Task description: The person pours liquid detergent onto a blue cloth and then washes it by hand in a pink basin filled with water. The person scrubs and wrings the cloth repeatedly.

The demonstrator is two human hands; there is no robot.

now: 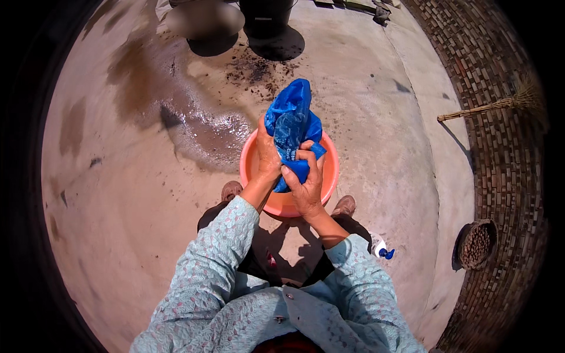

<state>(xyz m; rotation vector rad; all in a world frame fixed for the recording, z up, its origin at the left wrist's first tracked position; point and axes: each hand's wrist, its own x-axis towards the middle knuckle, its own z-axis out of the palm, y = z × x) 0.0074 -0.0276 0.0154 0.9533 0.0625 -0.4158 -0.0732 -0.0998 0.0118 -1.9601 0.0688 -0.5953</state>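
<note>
A shiny, wet blue bag-like cloth (289, 126) with pale print and some foam on it is held up over an orange-pink plastic basin (332, 170). My left hand (269, 154) grips its left side, with most of the fingers hidden behind or inside the folds. My right hand (307, 183) is closed on the lower right part, thumb and curled fingers pinching a fold. The cloth's upper end stands up loosely, with a hollow showing. Both hands and the cloth hide much of the basin's inside.
A white bottle with a blue pump (381, 247) lies by my right foot. Wet, foamy ground (212, 132) spreads left of the basin. Dark buckets (265, 17) stand at the far side. To the right are a straw broom (488, 109), a round basket (475, 244) and brick paving (506, 176).
</note>
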